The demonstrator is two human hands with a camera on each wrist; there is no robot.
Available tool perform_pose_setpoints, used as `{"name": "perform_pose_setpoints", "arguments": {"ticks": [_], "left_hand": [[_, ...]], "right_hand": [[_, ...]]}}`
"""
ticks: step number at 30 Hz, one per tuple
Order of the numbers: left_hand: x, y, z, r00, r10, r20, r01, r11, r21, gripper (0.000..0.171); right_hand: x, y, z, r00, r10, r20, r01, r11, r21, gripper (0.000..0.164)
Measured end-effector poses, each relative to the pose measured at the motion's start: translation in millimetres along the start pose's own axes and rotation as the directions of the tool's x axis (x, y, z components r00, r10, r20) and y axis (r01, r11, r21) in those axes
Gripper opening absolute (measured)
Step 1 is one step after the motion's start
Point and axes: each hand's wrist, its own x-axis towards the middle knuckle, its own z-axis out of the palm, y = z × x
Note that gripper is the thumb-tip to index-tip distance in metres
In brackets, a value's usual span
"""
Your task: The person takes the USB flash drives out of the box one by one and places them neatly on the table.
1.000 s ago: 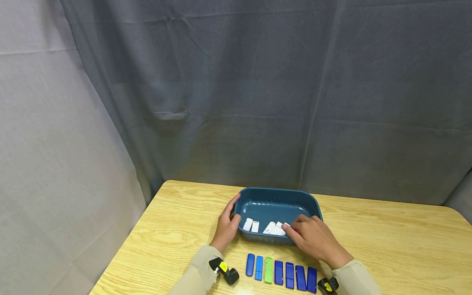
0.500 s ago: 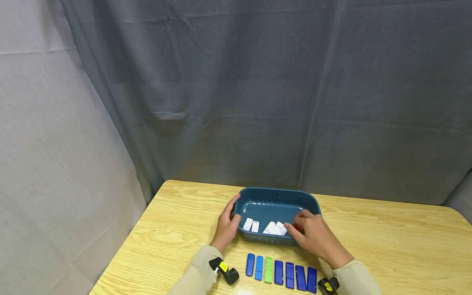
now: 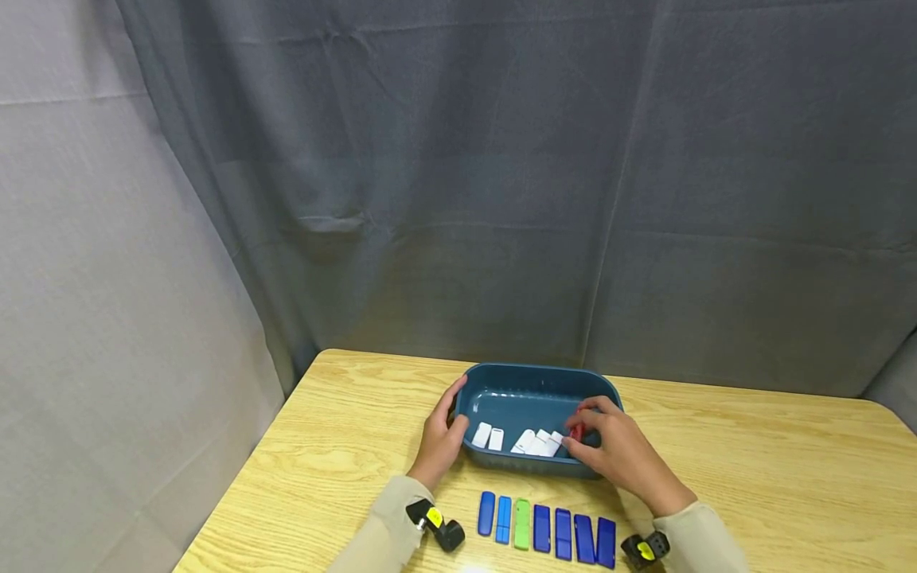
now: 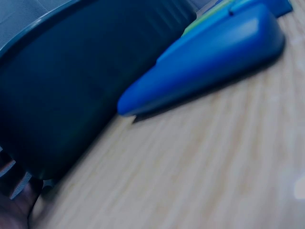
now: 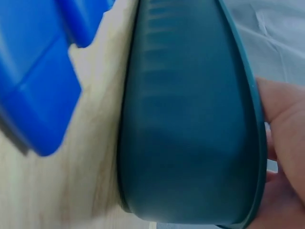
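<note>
the right hand [image 3: 619, 454] is reaching over the right end of the dark teal tub [image 3: 516, 406], its thumb and fingers curling in and pinching a red piece [image 3: 577, 431] inside that end; whether the piece is also resting on the tub's floor is not showing clearly. the left hand [image 3: 438, 442] is holding the tub's left end, thumb and forefinger spreading along the rim, the other fingers mostly hiding below it. the handling seems to be standing partway: a pair of white pieces [image 3: 496, 439] is lying at the near left, and a white cluster [image 3: 537, 444], partly overlapping, is sitting toward the right, while the red piece is not yet being let go, so placing it appears to be remaining. in front of the tub, a row of seven pieces is lying lengthwise side by side on the wooden table [image 3: 358, 461]: two blue ones [image 3: 485, 513] at the left, then a green one [image 3: 521, 524], then four darker blue ones [image 3: 563, 535]; whether these are waiting or finished, nothing is telling. no brand or writing is coming through legibly; the black wrist cameras [image 3: 646, 550] are carrying yellow patches, too small for reading.
</note>
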Motion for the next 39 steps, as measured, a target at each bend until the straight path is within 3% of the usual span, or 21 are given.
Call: {"name": "perform_pose_setpoints", "arguments": {"ticks": [6, 18, 29, 39], "left_hand": [[1.1, -0.4, 0.2, 1.0, -0.016, 0.013, 0.017, 1.0, -0.018, 0.063], [0.3, 0.3, 1.2, 1.0, -0.016, 0.004, 0.016, 1.0, -0.009, 0.064], [0.8, 1.5, 0.6, 1.0, -0.014, 0.0, 0.014, 1.0, -0.005, 0.064], [-1.1, 0.6, 0.4, 1.0, -0.017, 0.005, 0.017, 1.0, -0.01, 0.065]], "right_hand": [[0.6, 2.4, -2.9, 1.0, 0.015, -0.004, -0.015, 0.999, 0.036, 0.024], [1.8, 1.0, -2.2, 0.994, 0.095, 0.052, -0.097, 0.995, 0.038, 0.025], [1.1, 1.7, -1.1, 0.998, 0.054, 0.039, -0.056, 0.998, 0.039, 0.023], [0.1, 1.2, -1.9, 0.995, 0.08, 0.053, -0.082, 0.996, 0.035, 0.024]]}}
